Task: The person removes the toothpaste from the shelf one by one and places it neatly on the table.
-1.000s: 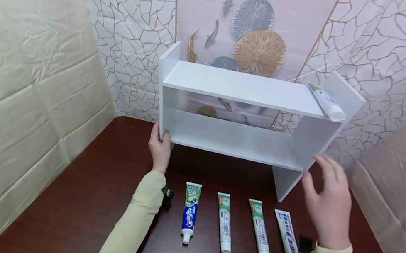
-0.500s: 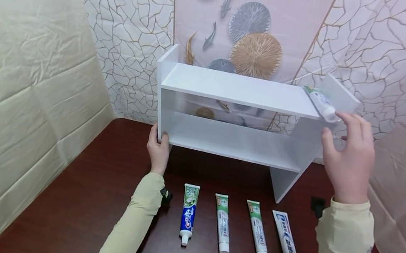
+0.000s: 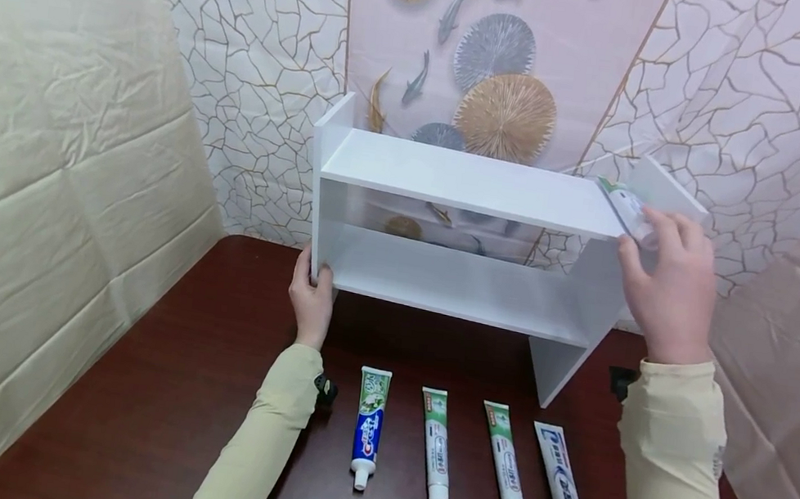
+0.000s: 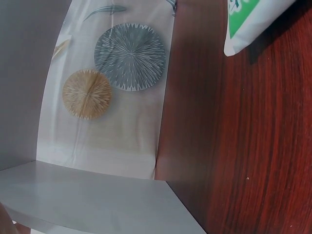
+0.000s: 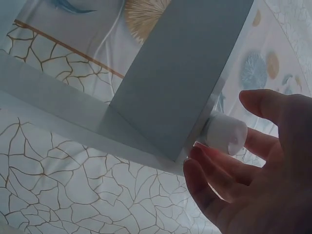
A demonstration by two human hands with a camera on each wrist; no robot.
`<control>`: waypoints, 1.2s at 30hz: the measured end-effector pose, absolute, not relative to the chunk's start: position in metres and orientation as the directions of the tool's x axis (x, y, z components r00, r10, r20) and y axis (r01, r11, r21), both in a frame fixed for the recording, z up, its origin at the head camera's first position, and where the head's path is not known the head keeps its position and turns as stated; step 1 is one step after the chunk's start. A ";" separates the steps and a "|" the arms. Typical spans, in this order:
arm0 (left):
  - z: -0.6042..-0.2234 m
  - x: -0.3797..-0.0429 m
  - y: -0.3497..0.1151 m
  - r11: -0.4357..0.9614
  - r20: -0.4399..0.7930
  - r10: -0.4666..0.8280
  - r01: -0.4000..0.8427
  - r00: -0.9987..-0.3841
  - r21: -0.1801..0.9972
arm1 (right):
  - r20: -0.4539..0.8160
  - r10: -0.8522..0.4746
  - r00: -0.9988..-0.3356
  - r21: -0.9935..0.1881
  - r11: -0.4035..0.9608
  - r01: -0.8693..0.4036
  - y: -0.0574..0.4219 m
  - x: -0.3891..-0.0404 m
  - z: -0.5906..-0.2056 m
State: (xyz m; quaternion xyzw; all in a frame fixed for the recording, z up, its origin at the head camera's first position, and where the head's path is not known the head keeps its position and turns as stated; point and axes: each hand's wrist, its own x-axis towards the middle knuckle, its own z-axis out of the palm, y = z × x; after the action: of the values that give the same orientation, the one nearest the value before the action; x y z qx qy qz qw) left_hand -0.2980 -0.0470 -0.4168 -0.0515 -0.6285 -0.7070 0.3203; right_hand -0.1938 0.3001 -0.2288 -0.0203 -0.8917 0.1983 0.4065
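Observation:
My left hand [image 3: 311, 299] grips the lower left side panel of a white two-tier shelf [image 3: 453, 177], thumb in front and fingers round the outer side. At the right end of the top board lies a toothpaste tube [image 3: 621, 199], green and white, its cap toward me. My right hand [image 3: 673, 289] is at that cap. In the right wrist view, fingers lie beside and behind the white cap [image 5: 226, 134], while the thumb stands apart from it. Whether a fingertip touches the cap is hard to tell. The left wrist view shows barely any of the left hand.
On the dark red table [image 3: 168, 396], in front of the shelf, lie a blue-green toothpaste tube [image 3: 368, 427], a green-white tube [image 3: 437, 447], a similar tube [image 3: 505, 463] and a white-blue tube [image 3: 560, 486]. Patterned cloth [image 3: 263, 86] hangs behind; beige cloth [image 3: 69, 162] flanks the left.
My right hand has risen from beside the shelf's lower right side to the cap of the tube on top, moving slightly left lately. The left hand keeps its grip on the shelf.

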 end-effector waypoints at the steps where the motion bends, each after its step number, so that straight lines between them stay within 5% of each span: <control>1: -0.417 -0.298 -0.047 -0.004 0.474 -0.388 0.515 -0.790 0.857 | 0.721 0.197 -0.665 -0.368 0.921 -0.126 0.300 -0.195 -0.230; 16: -0.418 -0.298 -0.047 0.006 0.498 -0.391 0.539 -0.774 0.842 | 0.805 0.292 -0.517 -0.410 0.903 -0.129 0.293 -0.208 -0.237; 36: -0.416 -0.297 -0.049 0.011 0.497 -0.393 0.537 -0.773 0.844 | 0.786 0.309 -0.536 -0.418 0.904 -0.092 0.295 -0.206 -0.237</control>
State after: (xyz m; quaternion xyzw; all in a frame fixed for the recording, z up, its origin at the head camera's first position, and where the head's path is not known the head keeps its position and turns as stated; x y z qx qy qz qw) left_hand -0.2968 -0.0486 -0.4162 -0.0571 -0.6287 -0.7011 0.3317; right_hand -0.2056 0.2947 -0.2370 -0.0636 -0.8508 0.2101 0.4775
